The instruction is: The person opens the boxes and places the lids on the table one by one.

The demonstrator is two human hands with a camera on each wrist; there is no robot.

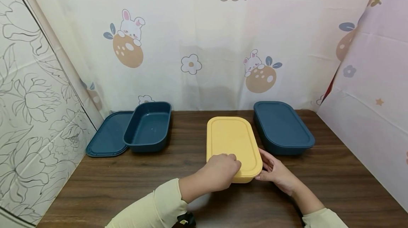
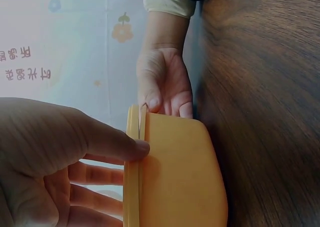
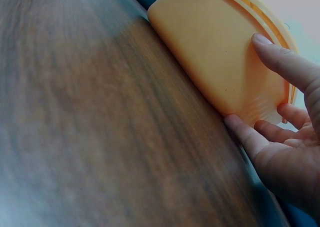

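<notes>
A yellow lidded box stands on the brown wooden table, a little right of the middle. My left hand curls over its near left corner. In the left wrist view the thumb presses the side wall of the yellow box just under the lid's rim, with the fingers over the top. My right hand lies at the near right corner. In the right wrist view its thumb and straight fingers touch the wall of the yellow box. The lid sits on the box.
At the back left an open dark blue box sits partly on its flat dark blue lid. A closed dark blue box stands right beside the yellow one. Printed sheets wall in the table at the back and both sides.
</notes>
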